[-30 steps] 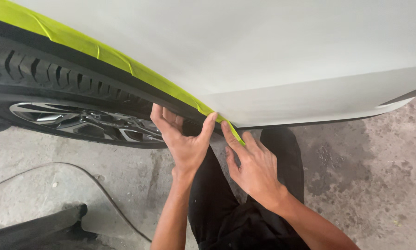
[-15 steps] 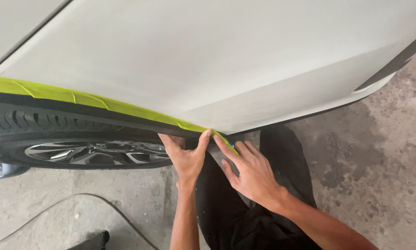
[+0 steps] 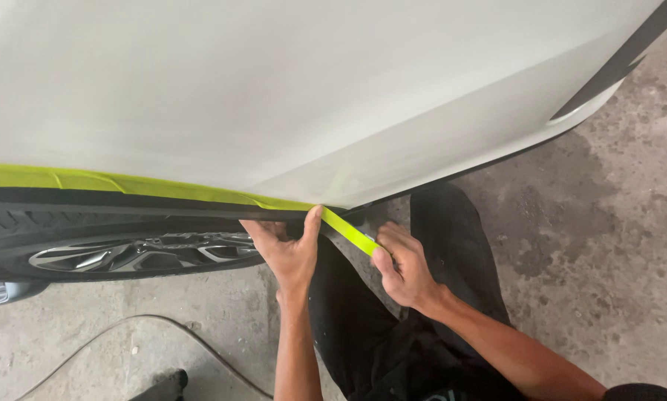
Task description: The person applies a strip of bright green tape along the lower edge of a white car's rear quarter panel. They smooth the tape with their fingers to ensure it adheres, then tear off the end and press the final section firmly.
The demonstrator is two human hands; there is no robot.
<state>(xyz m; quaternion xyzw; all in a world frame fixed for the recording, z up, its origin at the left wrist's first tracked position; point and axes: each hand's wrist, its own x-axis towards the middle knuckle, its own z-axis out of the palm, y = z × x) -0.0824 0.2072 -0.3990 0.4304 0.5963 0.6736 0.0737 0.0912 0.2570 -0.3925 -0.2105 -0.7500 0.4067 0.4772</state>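
Single head-worn view, looking steeply down, close to white car panel (image 3: 333, 96), concrete floor (image 3: 608, 245) below

No packages, labels, signs or screens here

light: soft, even daylight | shadow: dark under wheel arch (image 3: 88, 212) | focus: sharp | glare: none
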